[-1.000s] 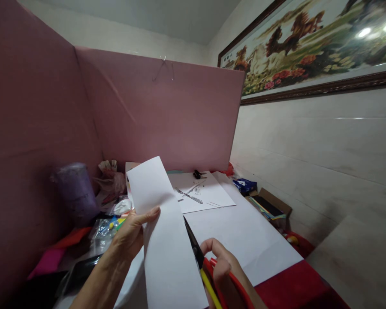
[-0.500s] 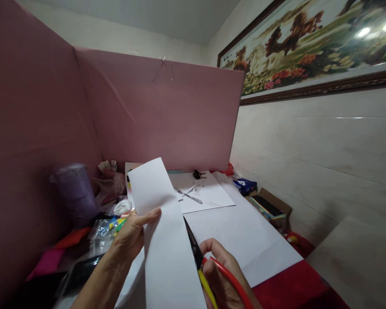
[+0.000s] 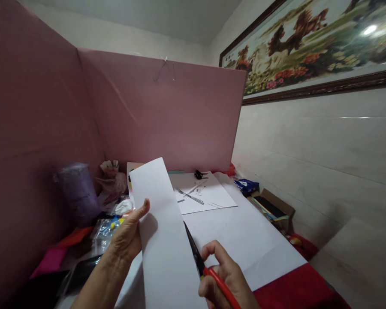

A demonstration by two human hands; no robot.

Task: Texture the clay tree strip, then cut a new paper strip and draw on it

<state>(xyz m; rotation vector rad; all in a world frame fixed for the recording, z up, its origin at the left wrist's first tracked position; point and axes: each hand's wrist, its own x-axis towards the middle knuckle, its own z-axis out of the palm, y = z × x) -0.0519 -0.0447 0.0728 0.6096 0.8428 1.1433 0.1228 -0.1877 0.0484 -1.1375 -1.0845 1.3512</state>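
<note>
At the near edge of a cluttered work surface, a person's right hand [image 3: 231, 274] grips the red handle of a pair of scissors [image 3: 194, 251], the dark blades angled far and left along the right edge of a strip of paper [image 3: 169, 249]; whether they touch it is unclear. The left hand [image 3: 127, 236] supports the strip from its left side, the thumb raised clear of its face; the fingers are hidden behind, so how firmly they grasp cannot be told. Held tilted up between the hands, the strip presents its long right edge to the blades, likely the reason for the spread of the two hands. Red cloth [image 3: 292, 287] shows at near right beside a white cover [image 3: 263, 253], while a clear bag [image 3: 101, 231] and a purple roll [image 3: 79, 197] stand to the left, apparently pushed aside. An open box [image 3: 284, 208] sits at right. Farther off, a silver tool [image 3: 193, 198] lies on a white card [image 3: 223, 195], perhaps put there so small pieces show up. Behind rise a pink panel [image 3: 167, 116] and, at right, a framed picture [image 3: 296, 43].
</note>
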